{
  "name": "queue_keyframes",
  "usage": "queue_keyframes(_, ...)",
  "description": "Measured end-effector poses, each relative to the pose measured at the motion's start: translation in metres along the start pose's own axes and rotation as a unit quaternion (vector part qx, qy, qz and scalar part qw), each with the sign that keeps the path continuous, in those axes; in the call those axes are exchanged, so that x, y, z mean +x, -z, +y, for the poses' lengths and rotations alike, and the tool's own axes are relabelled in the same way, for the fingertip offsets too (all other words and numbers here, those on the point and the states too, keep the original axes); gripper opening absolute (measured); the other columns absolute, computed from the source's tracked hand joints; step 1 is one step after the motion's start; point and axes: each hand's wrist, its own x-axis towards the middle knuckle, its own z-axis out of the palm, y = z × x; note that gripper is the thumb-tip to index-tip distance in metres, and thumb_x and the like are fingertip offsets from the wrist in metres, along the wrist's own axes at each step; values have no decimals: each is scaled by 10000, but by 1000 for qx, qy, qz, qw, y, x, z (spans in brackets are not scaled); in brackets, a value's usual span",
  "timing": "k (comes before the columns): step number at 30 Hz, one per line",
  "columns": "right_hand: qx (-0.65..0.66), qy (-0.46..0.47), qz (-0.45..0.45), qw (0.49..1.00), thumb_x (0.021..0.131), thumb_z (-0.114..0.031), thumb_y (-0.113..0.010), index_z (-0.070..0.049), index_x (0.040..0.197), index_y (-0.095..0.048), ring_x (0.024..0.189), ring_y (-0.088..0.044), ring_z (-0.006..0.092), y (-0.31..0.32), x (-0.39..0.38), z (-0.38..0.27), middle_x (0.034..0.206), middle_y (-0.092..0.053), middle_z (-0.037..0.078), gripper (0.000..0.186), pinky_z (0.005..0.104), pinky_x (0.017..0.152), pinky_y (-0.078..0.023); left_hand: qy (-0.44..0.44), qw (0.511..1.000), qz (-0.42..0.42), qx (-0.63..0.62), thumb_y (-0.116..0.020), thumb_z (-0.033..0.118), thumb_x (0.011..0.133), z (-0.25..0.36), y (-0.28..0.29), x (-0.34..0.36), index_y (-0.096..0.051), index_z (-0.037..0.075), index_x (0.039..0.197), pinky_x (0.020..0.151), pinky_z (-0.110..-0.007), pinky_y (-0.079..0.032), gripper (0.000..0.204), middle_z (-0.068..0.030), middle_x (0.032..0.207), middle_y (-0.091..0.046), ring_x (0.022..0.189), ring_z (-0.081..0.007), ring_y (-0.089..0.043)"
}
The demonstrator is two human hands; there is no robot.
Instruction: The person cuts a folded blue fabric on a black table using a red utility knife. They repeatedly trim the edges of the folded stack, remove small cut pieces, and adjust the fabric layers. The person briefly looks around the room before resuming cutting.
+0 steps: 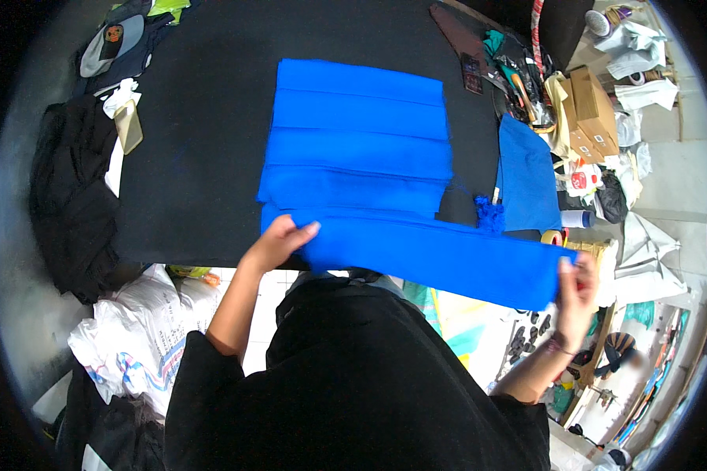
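A long strip of bright blue fabric (440, 255) stretches across the near edge of the black-covered table (196, 173). My left hand (279, 242) grips its left part, the thumb lying on top and the other fingers largely hidden. At the far right end, beyond the table's front edge, my right hand (575, 290) pinches the strip's corner. Behind the strip, several blue fabric bands (361, 145) lie side by side in overlapping rows. Their near edge meets or runs under the held strip; which of these, I cannot tell.
A blue cloth piece (526, 177) and blue thread scraps (489, 213) lie on the right. Scissors and tools (522, 98) crowd the far right, near cardboard boxes (593, 110). Dark clothing (71, 188) and a phone (129, 127) are on the left. White sacks (141, 334) stand below.
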Motion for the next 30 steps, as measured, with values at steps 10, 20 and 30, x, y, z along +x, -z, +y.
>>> queue_keyframes(10, 104, -83, -124, 983, 1048, -142, -707, -80, 953, -608, 734, -396, 7, -115, 13, 182, 811, -479, -104, 151, 212, 625, -323, -44, 909, 322, 262, -684, 300, 1066, -27, 23, -25, -540, 54, 742, 522, -318, -295, 432, 21, 605, -411, 573, -64, -351)
queue_keyframes(20, 57, -53, -129, 989, 1025, -196, -746, -66, 851, -612, 720, -376, 23, -150, 21, 256, 763, -458, -106, 255, 231, 620, -326, -35, 817, 389, 423, -750, 378, 993, -7, 6, -3, -664, -9, 843, 576, -452, -453, 423, -174, 642, -603, 567, -330, -602)
queue_keyframes(30, 93, -125, -124, 980, 947, -105, -818, -77, 885, -649, 682, -414, 14, -155, 20, 263, 756, -519, -106, 182, 226, 590, -332, -64, 828, 385, 403, -695, 319, 1051, -17, 27, -1, -624, -3, 799, 524, -347, -332, 415, -28, 599, -493, 576, -94, -392)
